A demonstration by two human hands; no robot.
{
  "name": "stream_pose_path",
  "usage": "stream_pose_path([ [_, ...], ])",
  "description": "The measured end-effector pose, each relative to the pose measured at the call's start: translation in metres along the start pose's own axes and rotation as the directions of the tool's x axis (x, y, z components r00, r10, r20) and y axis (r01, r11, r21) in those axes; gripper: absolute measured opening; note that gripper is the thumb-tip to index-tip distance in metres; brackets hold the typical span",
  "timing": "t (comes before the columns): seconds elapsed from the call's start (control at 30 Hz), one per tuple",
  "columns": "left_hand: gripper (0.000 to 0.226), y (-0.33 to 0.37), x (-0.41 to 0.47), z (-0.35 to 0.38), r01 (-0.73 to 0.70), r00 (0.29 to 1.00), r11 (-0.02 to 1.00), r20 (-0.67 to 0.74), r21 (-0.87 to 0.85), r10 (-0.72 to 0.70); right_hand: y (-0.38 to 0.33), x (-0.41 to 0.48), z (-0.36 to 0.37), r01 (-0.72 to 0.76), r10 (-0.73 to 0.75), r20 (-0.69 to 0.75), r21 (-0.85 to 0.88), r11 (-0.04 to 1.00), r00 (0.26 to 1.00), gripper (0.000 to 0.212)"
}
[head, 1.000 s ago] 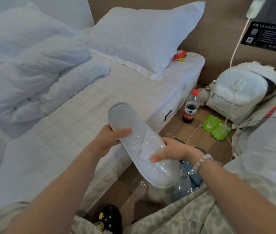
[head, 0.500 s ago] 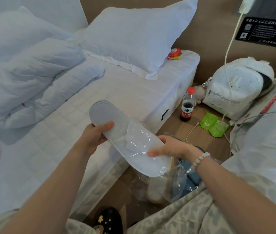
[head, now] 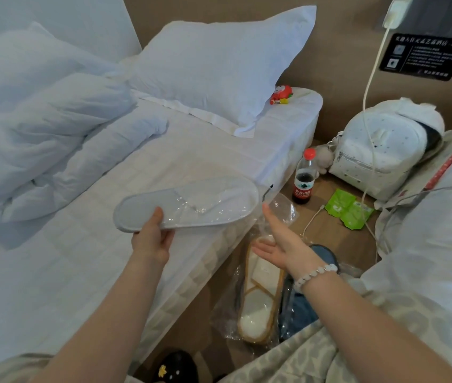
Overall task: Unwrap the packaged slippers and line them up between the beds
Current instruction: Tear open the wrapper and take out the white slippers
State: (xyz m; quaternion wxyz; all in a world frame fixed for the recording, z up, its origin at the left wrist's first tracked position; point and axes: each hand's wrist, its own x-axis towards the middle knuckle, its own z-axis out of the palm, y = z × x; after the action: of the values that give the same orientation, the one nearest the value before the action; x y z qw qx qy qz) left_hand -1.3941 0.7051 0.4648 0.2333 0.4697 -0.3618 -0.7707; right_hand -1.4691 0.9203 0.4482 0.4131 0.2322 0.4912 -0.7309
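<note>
My left hand (head: 151, 239) grips the heel end of a white slipper pack (head: 189, 204) in clear plastic and holds it level over the edge of the left bed (head: 86, 258). Palm up with fingers straight, my right hand (head: 281, 241) is just to the right of the pack and holds nothing. On the wooden floor (head: 332, 233) between the beds lie a tan-trimmed white slipper pack (head: 260, 294) in plastic and a dark blue slipper pack (head: 296, 308), partly hidden by my right arm.
A cola bottle (head: 303, 178), green sachets (head: 348, 211), a white backpack (head: 382, 150) and a charger cable (head: 368, 87) sit at the head of the gap. A pillow (head: 219, 67), a duvet (head: 39, 139) and a small red toy (head: 281, 94) lie on the left bed. A black shoe (head: 175, 369) is at the bottom.
My right hand let go of the white slipper pack and opened palm up. My left hand swung the pack from pointing down-right to lying level above the bed edge.
</note>
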Motion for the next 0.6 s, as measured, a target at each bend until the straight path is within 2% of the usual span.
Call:
stream_pose_path([
  [0.07,0.032,-0.013,-0.004,0.001,0.055,0.997,0.998,0.045,0.009,-0.055,0.0,0.003,0.001,0.066,-0.066,-0.001,0.042,0.997,0.998,0.06],
  [0.13,0.018,-0.024,-0.006,0.0,0.072,0.994,0.997,0.077,0.017,-0.074,-0.002,0.008,-0.003,0.129,-0.126,-0.061,0.05,0.99,0.99,0.03],
  [0.17,0.012,-0.026,-0.007,-0.003,0.066,0.995,0.998,0.075,0.018,-0.067,-0.003,0.009,-0.005,0.152,-0.145,-0.113,0.049,0.987,0.983,0.022],
  [0.3,0.021,-0.021,0.0,-0.016,0.023,0.999,0.999,0.046,0.026,-0.024,-0.007,0.019,-0.013,0.164,-0.152,-0.299,0.013,0.986,0.942,0.018],
  [0.37,0.015,-0.016,0.003,-0.021,0.009,0.999,1.0,0.034,0.019,-0.01,-0.01,0.025,-0.018,0.171,-0.181,-0.38,-0.059,0.983,0.907,0.01],
  [0.43,0.018,-0.013,0.005,-0.023,0.004,1.0,1.0,0.028,0.012,-0.004,-0.012,0.03,-0.022,0.209,-0.218,-0.473,-0.072,0.975,0.854,0.015],
  [0.5,0.015,-0.013,0.005,-0.024,0.007,1.0,1.0,0.023,-0.016,-0.007,-0.012,0.025,-0.022,0.282,-0.214,-0.461,0.085,0.956,0.861,0.03],
  [0.53,0.01,-0.013,0.004,-0.023,0.014,1.0,0.999,0.026,-0.038,-0.013,-0.011,0.02,-0.019,0.277,-0.207,-0.385,0.134,0.951,0.899,0.042],
  [0.6,0.008,-0.014,0.003,-0.02,0.024,0.999,0.997,0.034,-0.08,-0.022,-0.007,0.009,-0.01,0.159,-0.141,-0.13,0.143,0.977,0.981,0.068],
])
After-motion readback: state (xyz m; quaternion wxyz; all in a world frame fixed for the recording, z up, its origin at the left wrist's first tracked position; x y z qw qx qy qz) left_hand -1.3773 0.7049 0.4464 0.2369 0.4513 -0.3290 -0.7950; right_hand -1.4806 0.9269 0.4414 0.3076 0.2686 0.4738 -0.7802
